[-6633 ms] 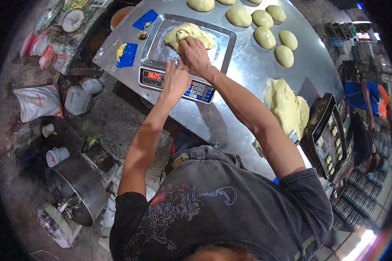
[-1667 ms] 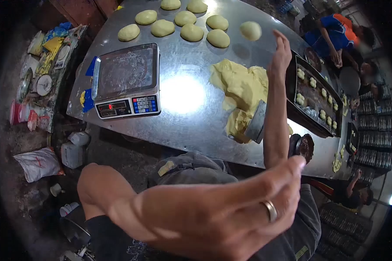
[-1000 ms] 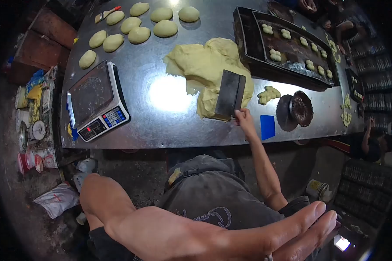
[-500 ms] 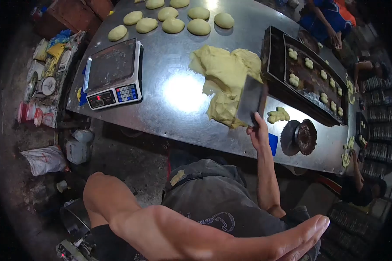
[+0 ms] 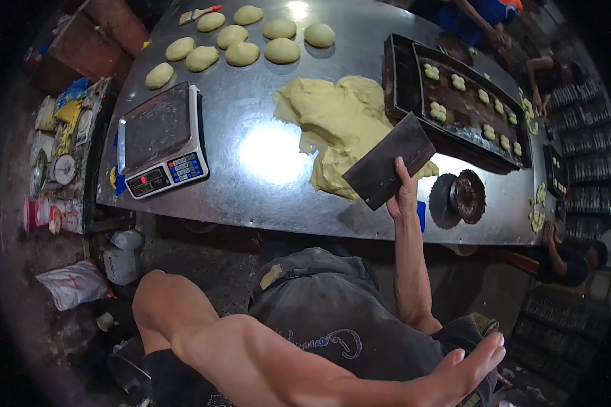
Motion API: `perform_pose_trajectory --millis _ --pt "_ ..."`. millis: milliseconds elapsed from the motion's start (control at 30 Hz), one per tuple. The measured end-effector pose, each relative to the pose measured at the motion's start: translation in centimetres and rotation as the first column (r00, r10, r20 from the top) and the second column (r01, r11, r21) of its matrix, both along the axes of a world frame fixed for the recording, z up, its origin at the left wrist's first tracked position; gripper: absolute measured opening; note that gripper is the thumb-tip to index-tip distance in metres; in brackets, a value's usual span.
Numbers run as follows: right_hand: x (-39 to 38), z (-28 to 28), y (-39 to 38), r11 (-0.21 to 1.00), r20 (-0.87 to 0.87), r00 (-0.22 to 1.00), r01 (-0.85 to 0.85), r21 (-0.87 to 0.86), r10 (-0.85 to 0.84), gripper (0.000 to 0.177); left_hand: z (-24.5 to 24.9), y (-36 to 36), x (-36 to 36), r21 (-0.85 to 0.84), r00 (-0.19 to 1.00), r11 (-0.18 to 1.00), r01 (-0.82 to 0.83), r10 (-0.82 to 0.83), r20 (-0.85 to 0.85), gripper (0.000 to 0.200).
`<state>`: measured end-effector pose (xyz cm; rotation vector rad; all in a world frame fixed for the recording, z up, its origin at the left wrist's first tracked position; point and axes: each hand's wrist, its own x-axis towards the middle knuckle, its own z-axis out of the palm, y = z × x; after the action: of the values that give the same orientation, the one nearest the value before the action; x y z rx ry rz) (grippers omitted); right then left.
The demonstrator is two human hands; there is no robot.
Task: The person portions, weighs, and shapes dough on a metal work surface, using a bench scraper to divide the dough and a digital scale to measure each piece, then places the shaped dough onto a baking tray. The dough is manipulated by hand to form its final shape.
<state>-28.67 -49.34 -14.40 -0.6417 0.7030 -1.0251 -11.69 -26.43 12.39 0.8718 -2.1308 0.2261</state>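
Observation:
My right hand (image 5: pixel 405 197) grips a dark rectangular scraper (image 5: pixel 390 161), its flat face showing over the lower right part of a large, uneven sheet of yellow dough (image 5: pixel 339 122). Across the front of my body reaches my left arm; my left hand (image 5: pixel 472 363) is at the lower right, away from the dough, with its fingers stretched out and nothing visible in them. Behind the dough sheet sit several round dough balls (image 5: pixel 280 51). A small dough piece (image 5: pixel 428 169) shows partly beyond the scraper's right end.
A digital scale (image 5: pixel 161 136) stands on the metal table (image 5: pixel 244 203) at left. Black trays (image 5: pixel 468 95) with shaped dough lie at right, near a round dark dish (image 5: pixel 468 197). A brush (image 5: pixel 198 13) lies at the back. Other people's hands (image 5: pixel 499 37) show at the far right.
The scraper has turned from upright along the dough's right side to a slant, with its broad face now showing. The view has shifted, and my left hand's thumb now stands apart from its fingers.

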Motion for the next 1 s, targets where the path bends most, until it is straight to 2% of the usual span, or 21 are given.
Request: perform_pose_trajectory --millis 100,233,267,333,367,400,433,500,567,633,700,733,767,800,833,900,933,1000 --pt "-1.6 -1.5 -0.8 0.991 -0.030 0.998 0.060 0.119 -0.057 0.040 -0.2 -0.9 0.2 -0.007 0.997 0.996 0.083 -0.083 0.005 0.026" --pt "-4.4 -1.1 -0.8 0.975 -0.014 0.986 0.167 0.150 -0.166 0.038 -0.8 -2.9 2.0 -0.031 0.976 0.976 0.214 -0.215 -0.040 0.024" --pt "-4.9 -0.6 -0.7 0.967 -0.069 0.970 0.237 0.094 -0.231 0.037 -1.9 -3.8 2.8 -0.031 0.973 0.977 0.212 -0.214 -0.084 0.023" --pt "-7.0 -1.8 -1.4 0.962 -0.145 0.957 0.263 0.075 -0.250 0.042 -6.3 -6.3 4.3 0.068 0.970 0.989 0.130 -0.113 -0.213 0.022" --pt "-8.1 -2.3 -1.4 0.958 -0.185 0.947 0.279 0.068 -0.262 0.045 -10.6 -7.7 4.7 0.235 0.959 0.971 0.034 0.035 -0.283 0.021" --pt "-8.6 -2.3 -1.4 0.965 -0.230 0.942 0.259 0.042 -0.243 0.049 -15.9 -9.0 4.8 0.416 0.927 0.906 -0.076 0.218 -0.305 0.023" --pt "-9.0 -2.4 -1.3 0.971 -0.306 0.926 0.237 0.016 -0.221 0.051 -21.0 -10.3 4.5 0.613 0.895 0.781 -0.120 0.352 -0.273 0.040" --pt "-9.2 -2.5 -1.4 0.986 -0.456 0.876 0.163 -0.032 -0.159 0.055 -30.6 -12.6 3.3 0.708 0.880 0.622 -0.335 0.475 -0.001 0.065" --pt "-9.2 -3.4 -2.5 0.991 -0.652 0.754 0.000 -0.131 -0.086 0.057 -36.6 -14.2 1.6 0.699 0.855 0.558 -0.448 0.497 0.151 0.087" --pt "-7.8 -2.6 -3.6 0.968 -0.787 0.614 -0.155 -0.195 -0.061 0.056 -40.0 -16.2 0.1 0.653 0.827 0.569 -0.500 0.537 0.165 0.085" --pt "-4.4 0.4 -3.8 0.895 -0.789 0.605 -0.286 -0.343 -0.109 0.056 -41.6 -17.3 -0.5 0.651 0.807 0.543 -0.531 0.558 0.192 0.085" --pt "-3.6 -0.6 -4.9 0.849 -0.778 0.620 -0.352 -0.394 -0.104 0.059 -41.6 -17.6 -0.7 0.670 0.799 0.510 -0.540 0.561 0.217 0.084" --pt "-2.6 -1.3 -5.6 0.761 -0.792 0.587 -0.433 -0.484 -0.170 0.063 -41.2 -17.7 -1.0 0.686 0.790 0.477 -0.550 0.564 0.241 0.083" --pt "-1.2 -1.4 -5.8 0.711 -0.845 0.482 -0.510 -0.485 -0.231 0.061 -40.0 -17.4 -1.3 0.678 0.775 0.462 -0.572 0.576 0.262 0.074" --pt "-0.1 -1.2 -5.7 0.593 -0.890 0.306 -0.665 -0.454 -0.338 0.052 -39.9 -16.7 -1.6 0.692 0.778 0.472 -0.547 0.591 0.212 0.071" --pt "1.4 -5.2 -6.3 0.476 -0.941 0.142 -0.833 -0.281 -0.307 0.041 -40.3 -15.7 -1.8 0.709 0.778 0.496 -0.502 0.617 0.120 0.064" --pt "2.2 -6.3 -6.3 0.439 -0.934 0.159 -0.849 -0.295 -0.320 0.040 -40.3 -14.9 -2.5 0.680 0.745 0.503 -0.533 0.660 0.096 0.055" --pt "3.8 -8.3 -6.4 0.354 -0.921 0.192 -0.881 -0.314 -0.340 0.038 -40.7 -14.0 -3.2 0.663 0.698 0.458 -0.592 0.703 0.138 0.055"
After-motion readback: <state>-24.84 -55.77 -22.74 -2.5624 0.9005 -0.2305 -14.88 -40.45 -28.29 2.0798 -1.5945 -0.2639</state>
